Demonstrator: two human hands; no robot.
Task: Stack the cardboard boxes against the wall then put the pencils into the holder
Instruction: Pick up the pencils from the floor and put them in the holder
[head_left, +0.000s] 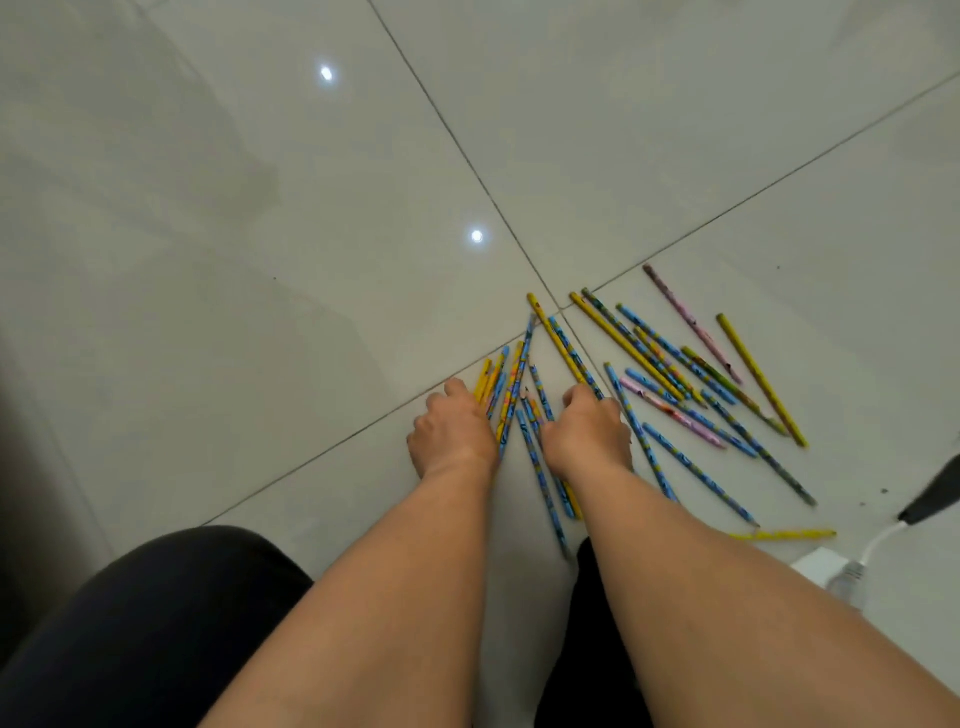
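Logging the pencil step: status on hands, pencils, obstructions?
Left hand and right hand both down, fingers curled onto the blue, yellow and pink pencils scattered on the pale tiled floor. Grip hidden. Holder not in view. Nothing blocking.

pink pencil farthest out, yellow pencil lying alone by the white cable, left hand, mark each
pink patterned pencil (691, 323): head view, mid-shaft
lone yellow pencil (784, 533): head view, mid-shaft
left hand (451, 432): head view, back of hand
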